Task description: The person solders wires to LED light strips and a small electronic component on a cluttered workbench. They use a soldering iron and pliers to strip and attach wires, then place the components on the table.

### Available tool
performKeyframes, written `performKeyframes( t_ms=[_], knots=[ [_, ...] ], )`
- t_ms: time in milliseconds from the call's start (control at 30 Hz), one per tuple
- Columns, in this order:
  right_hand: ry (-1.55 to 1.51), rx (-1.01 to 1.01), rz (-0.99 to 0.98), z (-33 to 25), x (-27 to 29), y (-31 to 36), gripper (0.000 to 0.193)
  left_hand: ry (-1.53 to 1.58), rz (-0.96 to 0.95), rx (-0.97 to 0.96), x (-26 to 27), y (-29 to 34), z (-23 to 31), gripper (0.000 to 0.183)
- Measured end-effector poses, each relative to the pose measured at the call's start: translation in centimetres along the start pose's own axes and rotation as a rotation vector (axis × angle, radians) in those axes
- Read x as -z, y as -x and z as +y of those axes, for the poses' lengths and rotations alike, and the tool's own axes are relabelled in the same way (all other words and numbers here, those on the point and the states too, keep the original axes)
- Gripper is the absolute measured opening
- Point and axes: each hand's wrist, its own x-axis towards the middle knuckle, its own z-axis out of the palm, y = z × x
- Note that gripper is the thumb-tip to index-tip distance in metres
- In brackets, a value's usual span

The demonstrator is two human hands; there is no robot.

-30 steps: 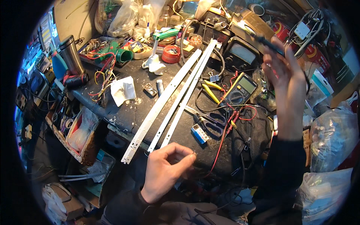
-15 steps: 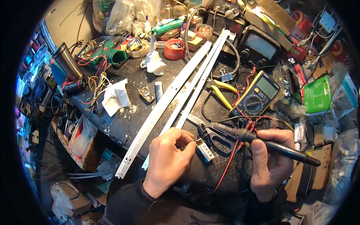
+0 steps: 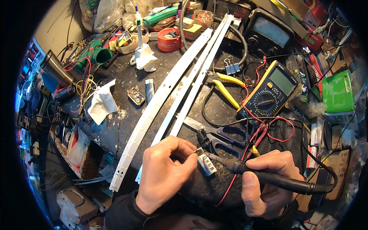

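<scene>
In my right hand (image 3: 270,199) is a soldering iron (image 3: 285,183) with a black handle, gripped like a pen. Its narrow tip points left, at the upper end of a small white and blue box (image 3: 207,165). My left hand (image 3: 163,176) is pinched closed against that same end of the box; whatever lies between its fingertips is too hidden to name. Scissors (image 3: 226,147) with dark handles rest just beyond the box. Long white LED strips (image 3: 153,111) slant across the dark bench behind my left hand.
A yellow and black multimeter (image 3: 270,90) lies right of yellow-handled pliers (image 3: 226,92), its red leads trailing toward me. Farther back are a binder clip (image 3: 232,67), a red round container (image 3: 168,42) and an analog meter (image 3: 270,30). A white crumpled sheet (image 3: 102,103) lies left.
The soldering iron has swung left and down, bringing its tip to the box. My right hand moved with it. The view has shifted slightly; my left hand keeps its pinch.
</scene>
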Motion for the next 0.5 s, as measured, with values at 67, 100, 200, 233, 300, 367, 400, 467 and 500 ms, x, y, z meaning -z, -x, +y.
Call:
performKeyframes(
  t_ms=[67, 100, 200, 233, 300, 367, 400, 467, 500],
  knots=[
    [-0.017, -0.005, -0.017, 0.06, -0.1, -0.13, 0.026, 0.005, -0.004, 0.0, 0.01, -0.07, -0.07, 0.007],
    [-0.025, -0.011, -0.029, 0.04, -0.1, -0.16, 0.026, -0.001, -0.004, -0.012, -0.01, -0.14, -0.09, 0.007],
    [-0.018, -0.011, -0.034, 0.05, -0.33, -0.18, 0.026, -0.005, -0.003, -0.014, -0.02, -0.2, -0.06, 0.008],
    [-0.01, -0.008, -0.031, 0.06, -0.42, -0.18, 0.026, -0.004, -0.002, -0.009, -0.02, -0.21, -0.03, 0.008],
    [0.018, -0.01, -0.044, 0.13, -0.48, -0.21, 0.026, -0.032, -0.003, -0.017, 0.0, -0.27, -0.01, 0.008],
    [0.019, -0.017, -0.048, 0.2, -0.56, -0.22, 0.025, -0.047, -0.002, -0.02, -0.03, -0.39, -0.05, 0.008],
    [0.005, -0.022, -0.046, 0.23, -0.62, -0.23, 0.025, -0.048, 0.0, -0.02, -0.02, -0.5, -0.09, 0.008],
    [-0.011, -0.019, -0.041, 0.3, -0.75, -0.27, 0.024, -0.049, 0.007, -0.006, -0.03, -0.68, -0.14, 0.009],
    [-0.014, -0.013, -0.039, 0.35, -0.84, -0.3, 0.024, -0.048, 0.012, 0.01, -0.04, -0.74, -0.14, 0.011]
  ],
)
